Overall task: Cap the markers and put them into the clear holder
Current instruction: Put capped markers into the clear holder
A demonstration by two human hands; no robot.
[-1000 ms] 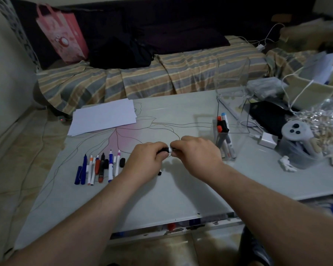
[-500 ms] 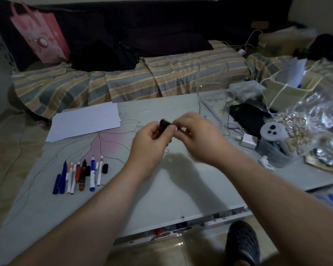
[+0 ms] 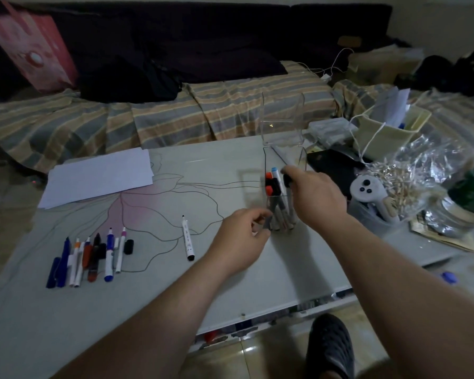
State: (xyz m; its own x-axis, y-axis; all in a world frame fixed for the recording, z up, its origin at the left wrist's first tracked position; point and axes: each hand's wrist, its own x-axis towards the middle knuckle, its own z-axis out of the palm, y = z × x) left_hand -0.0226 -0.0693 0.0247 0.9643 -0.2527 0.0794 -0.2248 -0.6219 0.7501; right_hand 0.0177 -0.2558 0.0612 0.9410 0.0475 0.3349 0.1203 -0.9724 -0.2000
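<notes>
The clear holder [image 3: 281, 214] stands right of the table's middle with several capped markers in it, their red, black and blue caps sticking up. My right hand [image 3: 316, 199] grips a black-capped marker [image 3: 286, 180] at the holder's rim, its body going down inside. My left hand [image 3: 242, 240] hovers by the holder's lower left corner, fingers loosely curled and empty. One white marker [image 3: 188, 239] lies alone on the table with its tip bare. A row of markers [image 3: 88, 255] lies at the left, beside a loose black cap [image 3: 128, 246].
White paper sheets [image 3: 99, 177] lie at the table's back left. A second clear acrylic stand [image 3: 282, 119] rises behind the holder. Right of it sit a black pouch [image 3: 331, 165], a plastic tub [image 3: 372, 212], crinkly bags [image 3: 422, 181] and a cream basket [image 3: 386, 135]. A striped sofa runs behind.
My hands came apart. The right one carried the capped marker right to the holder; the left let go and dropped beside the holder's base. The camera view also shifted.
</notes>
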